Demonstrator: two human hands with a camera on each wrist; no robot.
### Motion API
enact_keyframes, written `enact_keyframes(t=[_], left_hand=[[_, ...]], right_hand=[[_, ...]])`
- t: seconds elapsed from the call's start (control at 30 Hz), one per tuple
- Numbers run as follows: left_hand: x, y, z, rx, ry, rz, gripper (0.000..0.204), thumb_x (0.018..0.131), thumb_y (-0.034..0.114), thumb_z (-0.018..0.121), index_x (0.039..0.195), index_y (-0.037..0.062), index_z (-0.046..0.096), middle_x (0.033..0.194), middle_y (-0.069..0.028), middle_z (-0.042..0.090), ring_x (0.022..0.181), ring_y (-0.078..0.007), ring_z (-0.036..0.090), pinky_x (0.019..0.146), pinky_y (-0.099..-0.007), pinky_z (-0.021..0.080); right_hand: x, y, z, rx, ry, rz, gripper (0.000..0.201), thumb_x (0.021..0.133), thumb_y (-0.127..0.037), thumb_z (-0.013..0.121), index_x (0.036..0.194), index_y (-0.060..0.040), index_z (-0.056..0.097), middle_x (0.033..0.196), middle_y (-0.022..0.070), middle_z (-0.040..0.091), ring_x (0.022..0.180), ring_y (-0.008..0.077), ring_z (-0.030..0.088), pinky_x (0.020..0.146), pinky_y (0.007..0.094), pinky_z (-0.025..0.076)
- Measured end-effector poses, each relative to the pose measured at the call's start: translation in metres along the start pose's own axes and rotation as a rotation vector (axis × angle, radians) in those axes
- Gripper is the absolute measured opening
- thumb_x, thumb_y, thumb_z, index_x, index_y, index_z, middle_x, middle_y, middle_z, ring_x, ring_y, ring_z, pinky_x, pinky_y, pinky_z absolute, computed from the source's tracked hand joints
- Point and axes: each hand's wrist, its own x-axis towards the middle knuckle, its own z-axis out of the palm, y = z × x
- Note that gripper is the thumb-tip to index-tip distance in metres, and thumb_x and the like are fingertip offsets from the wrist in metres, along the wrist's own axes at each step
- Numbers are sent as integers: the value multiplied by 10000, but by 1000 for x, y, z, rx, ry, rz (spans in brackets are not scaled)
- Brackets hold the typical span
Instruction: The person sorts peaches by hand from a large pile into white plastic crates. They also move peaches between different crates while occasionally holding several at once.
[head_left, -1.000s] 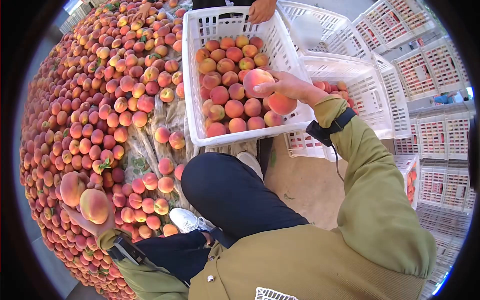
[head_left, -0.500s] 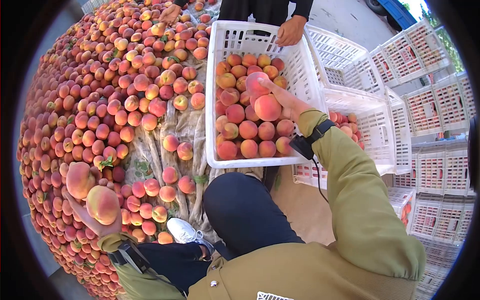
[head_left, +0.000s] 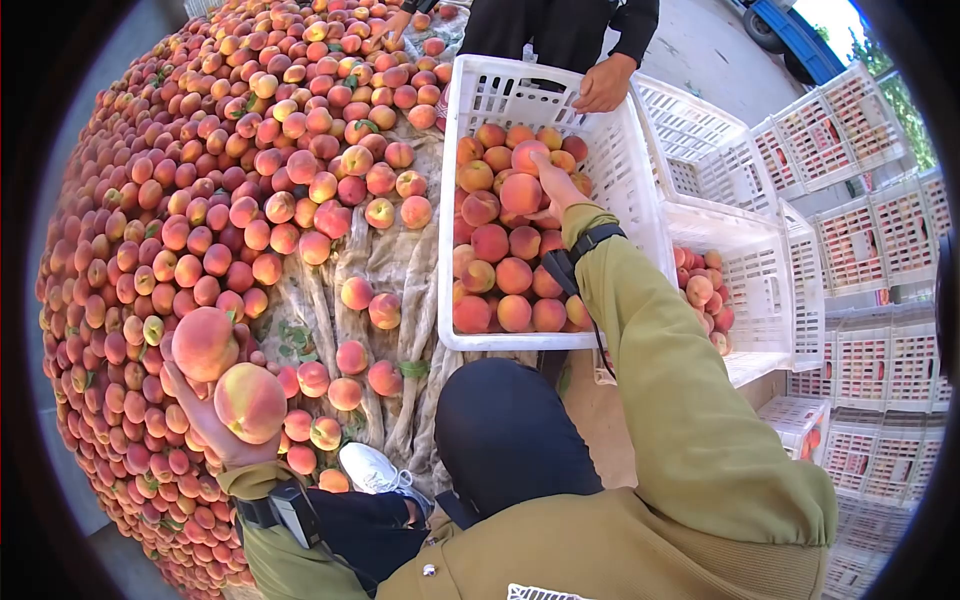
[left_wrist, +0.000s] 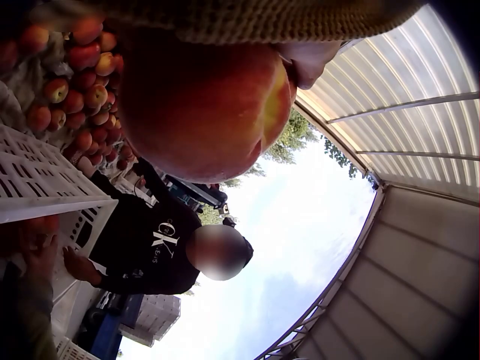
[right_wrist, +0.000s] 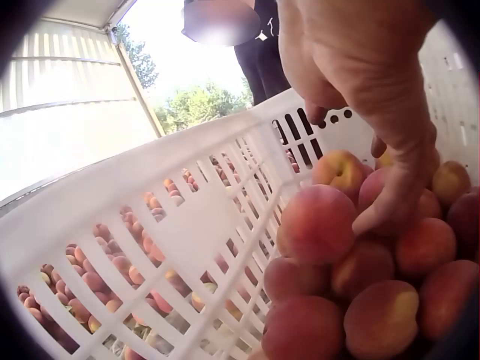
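My left hand (head_left: 208, 425) grips two large peaches, a red one (head_left: 205, 344) and a yellow-red one (head_left: 250, 403), over the peach heap. In the left wrist view a peach (left_wrist: 206, 112) fills the top, with a fingertip beside it. Inside the white slotted crate (head_left: 452, 230), my right hand (head_left: 558, 188) reaches over the peaches layered there. Two of these, a pink-red one (head_left: 521, 194) and another just beyond (head_left: 529, 156), lie against its fingers. The right wrist view shows one digit touching a peach (right_wrist: 319, 223), while another fingertip hangs apart from the fruit.
A big peach heap (head_left: 130, 300) spreads across the left on a cloth sheet (head_left: 400, 262). Another person's hand (head_left: 605, 84) rests at the crate's far rim. More white crates (head_left: 745, 250) stand at the right, some holding peaches. My shoe (head_left: 375, 468) is on the sheet.
The view has shifted, so the crate appears farther right and lower. My right hand has brought its two peaches down onto the fruit in the crate and loosened. The left hand still holds two peaches.
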Motion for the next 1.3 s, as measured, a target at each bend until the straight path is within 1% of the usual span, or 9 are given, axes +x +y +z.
enact_keyframes(t=[0.17,0.27,0.4,0.5,0.57,0.93,1.1,1.2,1.3], left_hand=[[-38,-15,94,291,212,166,596,884,544,392,1220,55,452,1039,-134,583,783,-224,589,612,-346,509],[-40,-30,117,273,307,133,630,869,572,401,1206,43,457,1012,-129,587,741,-223,587,608,-342,507],[-31,-48,117,339,275,204,652,855,598,409,1177,34,465,974,-132,584,733,-215,585,613,-344,504],[-33,-61,124,428,201,257,611,864,531,450,1191,15,451,1071,-146,548,867,-216,579,748,-350,490],[-26,-75,138,809,62,899,551,860,382,534,1234,-6,422,1185,-144,495,1026,-217,528,884,-343,433],[-22,-72,136,1282,-321,891,650,779,229,659,1324,42,356,1355,-137,327,1269,-288,282,1040,-408,236],[-24,-29,120,955,52,859,537,821,115,602,1295,31,364,1271,-112,404,1158,-205,401,980,-375,336],[-27,19,93,640,286,736,387,845,128,570,1186,-3,443,1125,-102,494,1015,-187,490,905,-352,425],[-24,47,60,385,334,657,286,841,120,564,1088,-3,490,1028,-88,514,963,-198,509,879,-366,485]], right_hand=[[-51,-14,12,-287,115,-180,558,853,-428,540,1259,-72,399,1237,131,446,1105,269,478,823,442,485],[-124,-17,43,-237,-426,-317,396,847,-349,576,1089,-38,541,993,55,551,851,165,596,633,300,495],[-223,-16,98,-225,-1099,-82,634,879,-469,495,1316,-41,328,1191,145,468,999,221,552,772,363,511],[-242,-19,124,-196,-1258,40,717,869,-535,469,1356,-61,240,1282,167,371,1068,271,515,800,449,509],[-244,-22,135,-16,-1469,138,737,858,-586,438,1354,-73,253,1323,172,316,1110,300,488,800,528,497],[-242,-10,114,177,-1341,88,787,774,-651,490,1297,-84,331,1261,146,429,1144,304,462,833,554,452],[-171,-11,68,214,-874,-314,672,816,-604,431,1245,-88,411,1200,138,497,1072,316,534,766,481,503],[-122,-22,26,96,-307,-268,621,792,-598,483,1211,-142,439,1202,116,479,1031,303,531,773,543,469],[-82,-21,-11,239,-262,6,663,702,-606,606,1195,-202,424,1192,66,414,1002,296,473,721,513,451]])
